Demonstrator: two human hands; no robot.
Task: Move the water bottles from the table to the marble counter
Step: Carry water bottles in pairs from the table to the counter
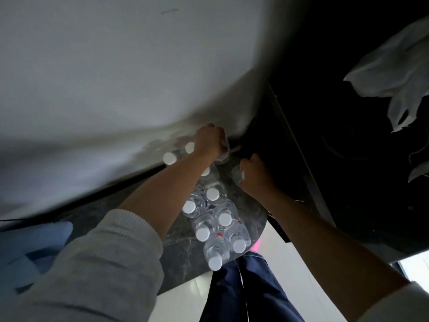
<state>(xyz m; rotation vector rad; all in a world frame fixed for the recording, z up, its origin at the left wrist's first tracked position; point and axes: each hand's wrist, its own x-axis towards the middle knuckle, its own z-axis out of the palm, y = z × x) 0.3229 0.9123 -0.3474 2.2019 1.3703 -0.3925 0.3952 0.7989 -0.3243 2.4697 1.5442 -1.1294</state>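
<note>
Marble bench (pixel 185 252) carrying upright capped water bottles (pixel 214 219) in tight rows. Beyond the rows, left hand (pixel 210 141) and right hand (pixel 251 174) each grip one bottle, apparently extending the cluster.

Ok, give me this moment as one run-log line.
stage: placing bottles | left hand: grips bottle by wall | right hand: grips bottle | marble counter: capped bottles standing clustered

counter (pixel 185 249): I'm seeing polished dark veined marble
bottles (pixel 212 228): I'm seeing clear glossy plastic, matt white caps
sleeve (pixel 111 263): I'm seeing grey ribbed knit cloth
</note>
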